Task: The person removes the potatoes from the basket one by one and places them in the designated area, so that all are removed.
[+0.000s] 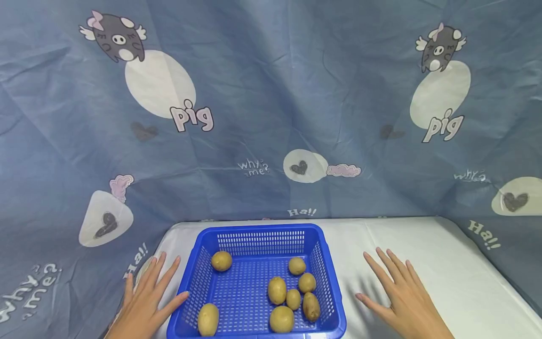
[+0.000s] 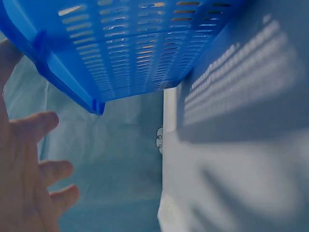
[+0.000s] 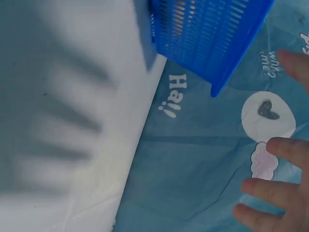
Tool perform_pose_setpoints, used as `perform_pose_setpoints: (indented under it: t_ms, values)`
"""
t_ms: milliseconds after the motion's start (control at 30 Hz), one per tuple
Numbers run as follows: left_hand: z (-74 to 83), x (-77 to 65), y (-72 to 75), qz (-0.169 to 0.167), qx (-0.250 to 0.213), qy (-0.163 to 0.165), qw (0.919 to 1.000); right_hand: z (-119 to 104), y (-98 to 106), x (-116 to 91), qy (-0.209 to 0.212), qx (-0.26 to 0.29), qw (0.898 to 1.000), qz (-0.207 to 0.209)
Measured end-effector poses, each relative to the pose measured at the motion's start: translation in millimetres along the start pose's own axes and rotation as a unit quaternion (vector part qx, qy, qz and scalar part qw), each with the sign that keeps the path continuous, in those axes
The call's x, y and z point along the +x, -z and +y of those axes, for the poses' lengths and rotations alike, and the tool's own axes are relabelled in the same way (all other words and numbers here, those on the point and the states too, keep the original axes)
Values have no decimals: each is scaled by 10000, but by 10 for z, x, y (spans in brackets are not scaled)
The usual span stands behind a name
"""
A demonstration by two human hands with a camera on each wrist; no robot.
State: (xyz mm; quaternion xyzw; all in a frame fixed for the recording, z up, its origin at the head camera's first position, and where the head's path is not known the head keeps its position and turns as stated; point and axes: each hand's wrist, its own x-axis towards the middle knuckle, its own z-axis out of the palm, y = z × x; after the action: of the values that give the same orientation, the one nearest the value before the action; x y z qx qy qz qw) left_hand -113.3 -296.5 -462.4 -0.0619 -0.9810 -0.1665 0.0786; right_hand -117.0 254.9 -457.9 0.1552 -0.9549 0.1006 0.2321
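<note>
A blue plastic basket with slotted walls stands on the white table, holding several potatoes. Most of them cluster at its right side, among them a large potato and a browner potato. At the left side lie a round potato and an oval potato. My left hand is spread beside the basket's left wall, its thumb tip near the rim; whether they touch I cannot tell. To the right of the basket, my right hand hovers with fingers spread, holding nothing and apart from the wall.
The white table extends to the right of the basket, with hand shadows on it. Behind and around it hangs a blue-grey cloth printed with pigs, hearts and words.
</note>
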Motion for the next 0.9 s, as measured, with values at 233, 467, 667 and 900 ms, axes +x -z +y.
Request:
perform_pose_setpoints:
  t_ms: [233, 467, 667, 900]
  values:
    - [-12, 98, -23, -196, -1434, -142, 9894, -52, 35, 70, 211, 400, 9987, 217]
    - [-56, 178, -132, -18, -2302, -402, 9723, -83, 56, 150, 597, 774, 9929, 671]
    - [-68, 194, -217, 270, -2740, -787, 9581, -167, 57, 191, 494, 919, 9917, 745]
    - [-41, 245, -249, 281, -3015, -699, 9505, -269, 71, 298, 581, 929, 9915, 702]
